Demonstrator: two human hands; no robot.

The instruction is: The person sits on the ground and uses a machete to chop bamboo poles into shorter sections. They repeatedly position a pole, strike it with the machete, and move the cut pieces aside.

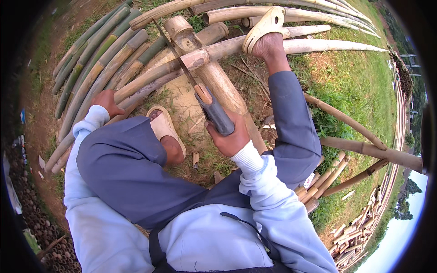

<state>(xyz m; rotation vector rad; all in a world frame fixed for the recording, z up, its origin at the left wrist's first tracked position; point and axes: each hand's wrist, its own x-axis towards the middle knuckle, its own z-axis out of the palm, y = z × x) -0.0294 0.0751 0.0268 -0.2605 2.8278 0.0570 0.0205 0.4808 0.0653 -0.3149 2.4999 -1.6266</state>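
Right hand: the fingers of my right hand (231,134), at the centre of the frame, are wrapped around the dark handle (216,113) of the handsaw.
Handsaw blade: the blade (175,52) runs toward the upper left and crosses the pole; I cannot tell how deep its teeth sit.
Left hand: at left of centre, my left hand (107,103) is closed over the bamboo pole, fingertips hidden behind it.
Bamboo pole: the pole (195,60) slants from the left hand to the upper right, lying across the thick support log (223,84).
Slip risk: a round pole could roll if my hold loosened, and the blade might then skid or bind.
Leg risk: my left knee and left sandal (168,128) are on the near side; a saw jumping free could swing toward them.
Right sandal: at upper centre, my right sandal (264,29) seems to bear on the pole; lifting it would probably free that end.
Green poles: bamboo stems (95,50) crowd the upper left, beside the blade tip, and could catch it.
Pale poles: more lengths (327,18) spread across the upper right, limiting foot room.
Pole frame: crossed poles (364,148) stand at right, clear of the saw.
Far pile: cut bamboo pieces (359,236) lie at lower right.
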